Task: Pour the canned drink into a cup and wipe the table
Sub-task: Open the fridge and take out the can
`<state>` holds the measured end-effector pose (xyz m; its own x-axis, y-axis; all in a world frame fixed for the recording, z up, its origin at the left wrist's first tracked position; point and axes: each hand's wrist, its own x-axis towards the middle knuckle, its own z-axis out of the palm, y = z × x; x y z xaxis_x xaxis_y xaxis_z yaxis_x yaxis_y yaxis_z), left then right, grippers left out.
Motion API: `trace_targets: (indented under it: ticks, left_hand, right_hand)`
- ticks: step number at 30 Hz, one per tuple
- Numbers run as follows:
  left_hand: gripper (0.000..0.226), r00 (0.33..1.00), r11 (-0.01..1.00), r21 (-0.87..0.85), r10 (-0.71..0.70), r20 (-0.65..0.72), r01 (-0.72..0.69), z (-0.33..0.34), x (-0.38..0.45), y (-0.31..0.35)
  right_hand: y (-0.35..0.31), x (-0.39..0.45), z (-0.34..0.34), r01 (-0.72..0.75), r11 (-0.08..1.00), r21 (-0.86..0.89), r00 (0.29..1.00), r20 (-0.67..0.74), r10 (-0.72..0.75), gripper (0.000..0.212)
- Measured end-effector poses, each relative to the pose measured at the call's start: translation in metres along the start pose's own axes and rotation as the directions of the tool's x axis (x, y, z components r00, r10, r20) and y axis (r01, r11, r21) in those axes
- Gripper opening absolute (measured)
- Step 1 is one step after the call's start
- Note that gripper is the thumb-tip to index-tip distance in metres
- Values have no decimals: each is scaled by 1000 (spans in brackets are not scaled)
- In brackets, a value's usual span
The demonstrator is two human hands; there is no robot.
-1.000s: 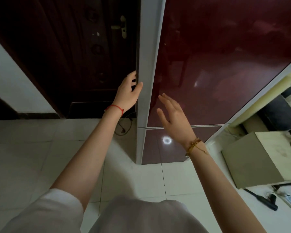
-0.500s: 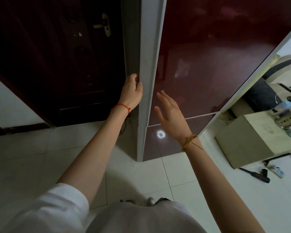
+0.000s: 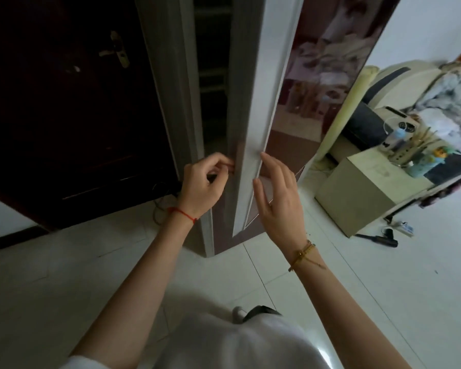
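At the refrigerator's edge, the upper fridge door (image 3: 266,83), white on its side and glossy maroon on its face, stands ajar, with dark shelves showing in the gap. No can or cup is in view. The left hand (image 3: 201,185) has its fingers curled round the door's inner edge, fingertips tucked behind it; a red string (image 3: 183,213) circles that wrist. The right hand (image 3: 278,199) is spread with straight fingers, its fingertips touching the door's outer white edge; a gold bracelet (image 3: 302,254) sits on that wrist. Left of the fridge is a dark wooden door (image 3: 72,107) with a brass lever handle (image 3: 116,51). Well to the right stands a pale cabinet (image 3: 357,193) crowded with small items, any lettering too blurred to read. A black tool (image 3: 381,240) lies on the white tiled floor (image 3: 64,275) near it.
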<state>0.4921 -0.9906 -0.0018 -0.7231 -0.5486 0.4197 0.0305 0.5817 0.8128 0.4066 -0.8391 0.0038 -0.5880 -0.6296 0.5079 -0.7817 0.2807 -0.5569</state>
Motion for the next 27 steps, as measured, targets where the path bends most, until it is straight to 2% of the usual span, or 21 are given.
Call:
trace_targets:
  ticks: [8,13,15,20,27]
  left_hand:
    - [26,943,958,8,282,177,-288,46,-31,33]
    - [38,799,876,7,438,411,-483,69,-33,53]
    - [38,771,844,-3,492,404,-536,79,-31,64]
    - [31,756,779,5,607,244,-627,102,-18,85]
    - [37,684,693,35,700,205,-720,124,10,107]
  right_hand:
    - [10,-47,-32,-130,991,12,978,-164,130,64]
    - [21,-68,-53,-199,979,-40,932,-318,176,61]
    - [31,-72,-64,-231,970,-82,912,-367,186,58]
    - [54,-85,-89,-309,939,-151,881,-417,223,55]
    - [84,-97,-129,-396,884,-248,847,-470,248,54]
